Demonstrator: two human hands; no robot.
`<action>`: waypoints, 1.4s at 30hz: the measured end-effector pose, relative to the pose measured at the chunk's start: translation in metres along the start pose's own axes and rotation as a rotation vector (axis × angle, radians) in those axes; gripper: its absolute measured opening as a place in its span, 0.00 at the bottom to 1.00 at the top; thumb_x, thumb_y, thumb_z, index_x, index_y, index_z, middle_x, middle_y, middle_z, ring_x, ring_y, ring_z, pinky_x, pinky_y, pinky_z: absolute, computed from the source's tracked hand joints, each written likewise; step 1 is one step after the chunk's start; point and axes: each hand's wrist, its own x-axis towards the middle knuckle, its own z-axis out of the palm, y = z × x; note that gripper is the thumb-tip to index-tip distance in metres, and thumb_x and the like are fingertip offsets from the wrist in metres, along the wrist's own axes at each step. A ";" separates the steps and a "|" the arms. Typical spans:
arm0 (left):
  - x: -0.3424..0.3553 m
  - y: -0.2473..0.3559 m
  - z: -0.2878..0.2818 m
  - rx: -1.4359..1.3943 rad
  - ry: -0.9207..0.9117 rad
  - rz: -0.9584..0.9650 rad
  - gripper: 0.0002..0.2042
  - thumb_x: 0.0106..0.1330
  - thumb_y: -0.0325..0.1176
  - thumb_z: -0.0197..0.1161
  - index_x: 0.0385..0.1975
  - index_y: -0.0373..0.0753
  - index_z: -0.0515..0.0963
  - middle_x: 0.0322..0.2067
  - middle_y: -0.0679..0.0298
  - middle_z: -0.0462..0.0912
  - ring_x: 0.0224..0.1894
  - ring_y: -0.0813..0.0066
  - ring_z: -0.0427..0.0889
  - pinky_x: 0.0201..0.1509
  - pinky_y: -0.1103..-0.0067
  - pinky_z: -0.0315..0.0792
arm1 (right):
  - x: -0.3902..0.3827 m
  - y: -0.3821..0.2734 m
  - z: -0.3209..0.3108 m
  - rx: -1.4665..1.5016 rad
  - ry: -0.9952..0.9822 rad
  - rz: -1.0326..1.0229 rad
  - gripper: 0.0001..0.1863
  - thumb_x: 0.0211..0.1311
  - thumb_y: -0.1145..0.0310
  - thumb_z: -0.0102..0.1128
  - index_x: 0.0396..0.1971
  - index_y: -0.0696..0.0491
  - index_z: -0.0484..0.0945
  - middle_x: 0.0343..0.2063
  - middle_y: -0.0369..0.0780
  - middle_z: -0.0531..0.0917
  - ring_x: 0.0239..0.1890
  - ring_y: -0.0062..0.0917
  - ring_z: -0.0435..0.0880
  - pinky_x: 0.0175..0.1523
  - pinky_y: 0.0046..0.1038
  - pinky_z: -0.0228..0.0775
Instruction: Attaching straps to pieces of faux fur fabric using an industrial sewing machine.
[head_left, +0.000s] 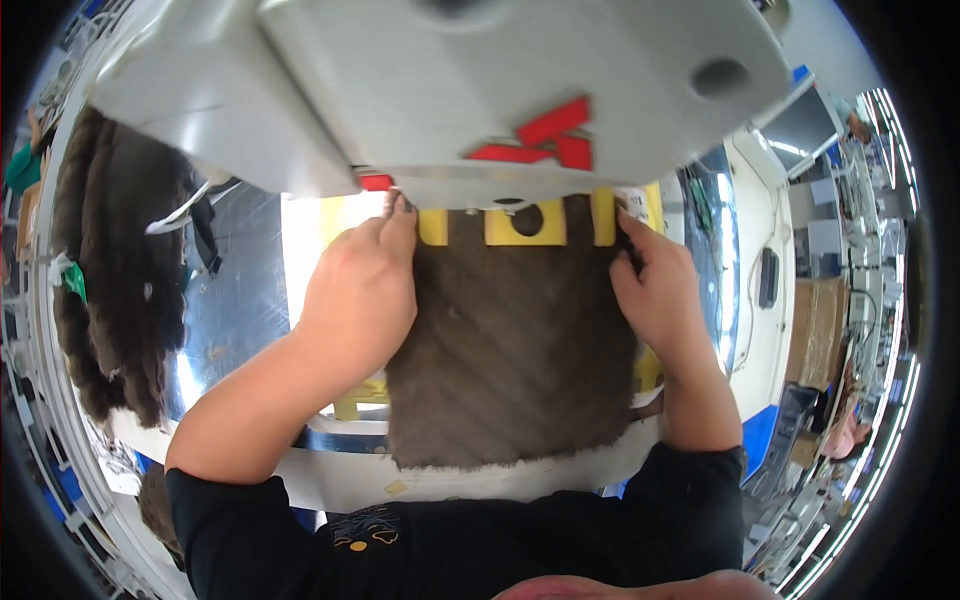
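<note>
A brown fur piece lies pile up at the centre of the frame, its upper edge reaching 3 yellow parts below a large grey machine housing. Dark strips show in the 2 gaps between those parts. The lower edge of the fur, slightly ragged, lies over the pale front ledge at the bottom of the frame.

The left hand is at the fur's upper left corner, fingers drawn narrow and stretched forward toward the housing; whether they grip the edge or only press beside it cannot be told. The right hand is at the upper right edge, thumb and forefinger set close together around dark material; how firmly they hold it cannot be told either.

The work looks like lining up the fur's top edge, and a good result probably calls for equal, light tension from both hands, since a harder pull on 1 side would skew the panel. Smoothing the body of the fur flat first should keep folds from the yellow parts. Fingertips are best kept at the outer borders, well clear of the housing's underside, with the pile unpinched.
</note>
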 end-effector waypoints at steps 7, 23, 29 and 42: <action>0.000 -0.007 0.003 0.059 0.058 0.078 0.14 0.70 0.25 0.56 0.52 0.28 0.78 0.33 0.45 0.84 0.36 0.43 0.83 0.44 0.57 0.78 | 0.002 0.004 0.002 -0.040 0.043 -0.122 0.23 0.60 0.72 0.57 0.57 0.59 0.81 0.35 0.56 0.86 0.40 0.53 0.85 0.48 0.49 0.76; 0.009 -0.092 -0.119 0.623 0.400 -0.373 0.12 0.66 0.40 0.67 0.40 0.38 0.87 0.41 0.50 0.85 0.47 0.49 0.85 0.53 0.60 0.79 | -0.001 0.013 0.001 -0.151 0.155 -0.120 0.19 0.64 0.68 0.57 0.52 0.56 0.85 0.37 0.53 0.88 0.41 0.50 0.86 0.49 0.48 0.78; -0.024 -0.199 -0.208 0.799 0.096 -0.744 0.18 0.65 0.40 0.67 0.48 0.33 0.79 0.48 0.45 0.86 0.56 0.46 0.84 0.60 0.57 0.78 | 0.000 0.001 -0.003 -0.186 0.075 -0.097 0.20 0.65 0.66 0.55 0.53 0.55 0.82 0.35 0.53 0.88 0.41 0.51 0.87 0.48 0.50 0.79; 0.007 -0.046 -0.239 0.078 0.682 -0.418 0.21 0.65 0.39 0.65 0.50 0.26 0.82 0.44 0.45 0.88 0.44 0.55 0.88 0.53 0.68 0.78 | -0.008 0.025 0.009 -0.125 0.202 -0.140 0.15 0.62 0.65 0.59 0.44 0.57 0.82 0.35 0.51 0.86 0.38 0.49 0.87 0.43 0.48 0.80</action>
